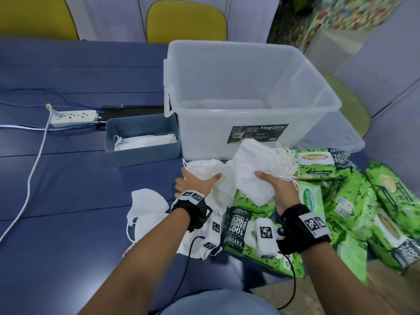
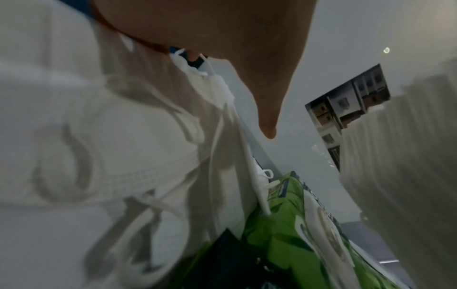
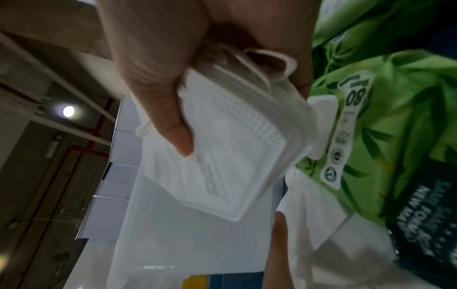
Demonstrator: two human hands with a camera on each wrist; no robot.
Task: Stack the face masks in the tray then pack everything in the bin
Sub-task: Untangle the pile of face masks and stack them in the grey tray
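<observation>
My right hand grips a stack of folded white face masks, raised in front of the clear bin. The right wrist view shows its thumb pressed on the stack. My left hand reaches into a loose pile of masks on the table and holds one mask, thumb on top, fingers hidden under it. In the left wrist view the thumb sticks out beside the masks. The blue-grey tray, left of the bin, holds several masks.
Several green wet-wipe packs lie heaped at the right, under and beside my right arm. Another mask lies alone left of my left wrist. A power strip and its cables cross the blue table at the left. Yellow chairs stand behind.
</observation>
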